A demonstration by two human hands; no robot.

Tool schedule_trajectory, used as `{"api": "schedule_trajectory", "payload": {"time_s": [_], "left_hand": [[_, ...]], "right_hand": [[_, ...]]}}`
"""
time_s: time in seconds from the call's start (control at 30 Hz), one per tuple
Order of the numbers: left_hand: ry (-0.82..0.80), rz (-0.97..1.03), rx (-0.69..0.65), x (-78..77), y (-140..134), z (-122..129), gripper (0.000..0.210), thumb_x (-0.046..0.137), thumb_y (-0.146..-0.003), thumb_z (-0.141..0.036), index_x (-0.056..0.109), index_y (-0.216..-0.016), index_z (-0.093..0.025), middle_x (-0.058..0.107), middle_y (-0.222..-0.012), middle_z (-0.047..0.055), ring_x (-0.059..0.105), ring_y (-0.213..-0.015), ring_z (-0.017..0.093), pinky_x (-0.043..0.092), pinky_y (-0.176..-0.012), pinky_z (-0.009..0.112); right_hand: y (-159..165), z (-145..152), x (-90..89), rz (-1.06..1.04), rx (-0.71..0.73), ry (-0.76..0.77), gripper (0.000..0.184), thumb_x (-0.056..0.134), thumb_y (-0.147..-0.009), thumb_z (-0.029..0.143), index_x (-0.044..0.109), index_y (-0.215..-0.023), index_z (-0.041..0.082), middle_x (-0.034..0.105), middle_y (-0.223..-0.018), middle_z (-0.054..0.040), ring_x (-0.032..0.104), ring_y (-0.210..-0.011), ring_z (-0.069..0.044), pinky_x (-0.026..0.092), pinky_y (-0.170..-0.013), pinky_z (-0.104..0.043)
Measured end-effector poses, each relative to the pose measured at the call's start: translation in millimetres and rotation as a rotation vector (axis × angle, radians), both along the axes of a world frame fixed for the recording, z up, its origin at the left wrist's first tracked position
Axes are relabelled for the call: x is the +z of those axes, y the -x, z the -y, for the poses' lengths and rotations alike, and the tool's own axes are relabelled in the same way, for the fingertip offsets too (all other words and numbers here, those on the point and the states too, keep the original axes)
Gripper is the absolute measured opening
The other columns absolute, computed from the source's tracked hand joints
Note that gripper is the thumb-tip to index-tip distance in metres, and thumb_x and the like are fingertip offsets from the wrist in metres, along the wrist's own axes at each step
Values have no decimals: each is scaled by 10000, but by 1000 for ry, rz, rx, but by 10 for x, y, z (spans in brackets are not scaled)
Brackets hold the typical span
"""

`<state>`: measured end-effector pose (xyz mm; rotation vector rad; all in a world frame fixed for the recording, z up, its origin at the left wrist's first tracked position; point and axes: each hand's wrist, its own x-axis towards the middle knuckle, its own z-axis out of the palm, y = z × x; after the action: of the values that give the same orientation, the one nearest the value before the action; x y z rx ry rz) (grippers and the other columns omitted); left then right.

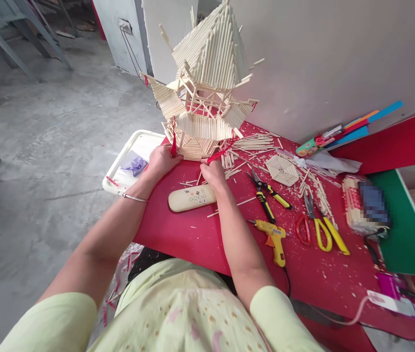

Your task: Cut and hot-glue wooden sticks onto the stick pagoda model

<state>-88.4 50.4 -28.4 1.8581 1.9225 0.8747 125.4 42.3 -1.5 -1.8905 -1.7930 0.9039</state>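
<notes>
A tiered pagoda model [207, 124] built of thin pale wooden sticks stands at the far end of the red table [193, 239]. My left hand [161, 160] is closed on the near left edge of its base, by a hanging red tassel [173, 139]. My right hand [214, 172] pinches the base's near right edge, where a second red tassel [222, 152] slants over the fingertips. The fingertips are partly hidden. A cream oblong case [189, 198] with printed marks lies under my right wrist.
Pliers [264, 200], a yellow hot glue gun [274, 239], scissors [315, 220] and a hexagonal stick panel [282, 170] lie to the right among loose sticks. A white tray [134, 139] is at the left; a power strip [400, 305] sits lower right. A wall stands behind.
</notes>
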Motion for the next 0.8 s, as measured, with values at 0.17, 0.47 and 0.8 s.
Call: {"api": "schedule_trajectory", "payload": {"time_s": [0.17, 0.47, 0.8], "left_hand": [[-15, -17, -31, 14, 3, -6, 209, 665, -780, -381, 758, -845, -205, 769, -939, 87, 677, -835, 251, 491, -750, 336], [17, 82, 24, -6, 71, -45, 284, 649, -783, -421, 782, -881, -189, 692, -710, 39, 618, -696, 202, 471, -671, 298], [-5, 165, 48, -113, 88, -99, 366, 691, -826, -483, 832, -1013, -202, 779, -874, 51, 680, -785, 211, 488, -710, 297]], "right_hand": [[-15, 21, 72, 10, 25, -18, 419, 545, -906, 206, 784, -1251, 189, 792, -1231, -92, 749, -1094, -256, 552, -947, -320], [-275, 26, 207, 72, -60, -205, 271, 524, -971, 276, 764, -887, 184, 771, -869, -71, 687, -759, -194, 515, -765, -292], [-242, -170, 21, -355, -86, -350, 477, 613, -882, 212, 702, -1351, 202, 770, -1103, -59, 717, -940, -196, 557, -862, -316]]}}
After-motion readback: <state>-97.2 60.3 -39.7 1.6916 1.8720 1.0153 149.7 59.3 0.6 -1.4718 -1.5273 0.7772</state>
